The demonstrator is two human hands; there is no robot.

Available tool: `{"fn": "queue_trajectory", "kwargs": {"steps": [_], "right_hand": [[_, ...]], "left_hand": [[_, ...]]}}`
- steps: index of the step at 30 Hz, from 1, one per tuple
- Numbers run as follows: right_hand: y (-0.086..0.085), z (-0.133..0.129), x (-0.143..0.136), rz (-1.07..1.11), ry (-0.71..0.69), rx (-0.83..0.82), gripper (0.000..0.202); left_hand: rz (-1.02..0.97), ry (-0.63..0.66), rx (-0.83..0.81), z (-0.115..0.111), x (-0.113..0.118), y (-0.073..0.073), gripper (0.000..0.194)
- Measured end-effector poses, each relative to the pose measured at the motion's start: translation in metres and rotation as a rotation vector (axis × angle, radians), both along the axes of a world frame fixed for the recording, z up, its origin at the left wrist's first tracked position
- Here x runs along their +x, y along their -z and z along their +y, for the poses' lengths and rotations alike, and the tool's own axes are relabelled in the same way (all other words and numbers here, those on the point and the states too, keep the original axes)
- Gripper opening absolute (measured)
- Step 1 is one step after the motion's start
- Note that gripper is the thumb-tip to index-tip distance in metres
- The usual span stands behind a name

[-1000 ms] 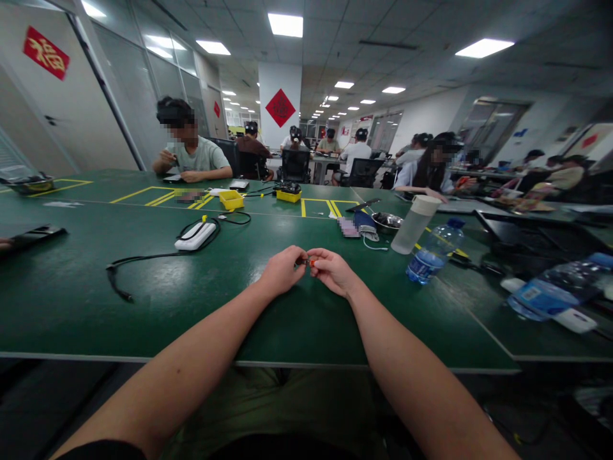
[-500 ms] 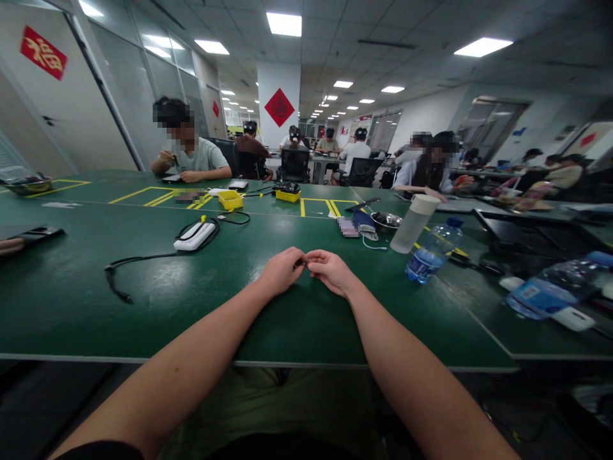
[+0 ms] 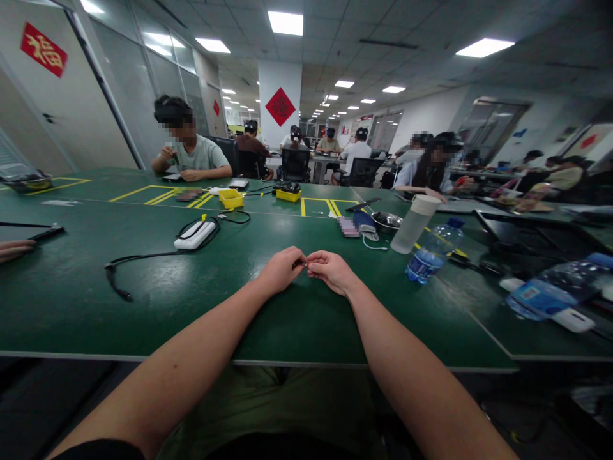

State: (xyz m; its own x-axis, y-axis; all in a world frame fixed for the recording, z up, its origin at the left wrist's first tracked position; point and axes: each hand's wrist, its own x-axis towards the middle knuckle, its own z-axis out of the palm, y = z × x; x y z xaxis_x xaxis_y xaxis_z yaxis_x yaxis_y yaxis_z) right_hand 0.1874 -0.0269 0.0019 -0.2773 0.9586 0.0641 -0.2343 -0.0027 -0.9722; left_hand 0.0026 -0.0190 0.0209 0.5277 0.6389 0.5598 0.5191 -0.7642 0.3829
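Observation:
Over the green table (image 3: 201, 319) my two hands meet at the fingertips. My left hand (image 3: 281, 271) is closed, its thumb and fingers pinched on a small dark piece too little to name. From the other side my right hand (image 3: 330, 269) pinches at the same spot, where a speck of orange-red shows by the fingertips. The fingers hide most of whatever lies between them. Both forearms reach in from the table's front edge.
To the right stand a frosted bottle (image 3: 414, 223) and a water bottle (image 3: 435, 250); another bottle (image 3: 558, 287) lies beyond. A metal bowl (image 3: 387, 221) sits behind them. At left are a white power bank (image 3: 194, 235) with a black cable and yellow trays (image 3: 230, 199). Other people sit around.
My hands stay pinched together in nearly the same place, with only a slight shift of the fingers. At the far left edge, another person's hand and the dark flat object there have moved.

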Motion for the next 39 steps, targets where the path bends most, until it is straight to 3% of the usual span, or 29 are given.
{"fn": "queue_trajectory", "kwargs": {"steps": [13,39], "right_hand": [[0.0,0.0003,-0.0011,-0.1,0.074,0.064,0.028],[0.003,0.0041,-0.0026,-0.164,0.138,0.098,0.028]], "left_hand": [[0.082,-0.132,-0.005,-0.0058,0.002,-0.0019,0.007],[0.067,-0.147,-0.076,-0.0057,0.0035,-0.0007,0.007]]}}
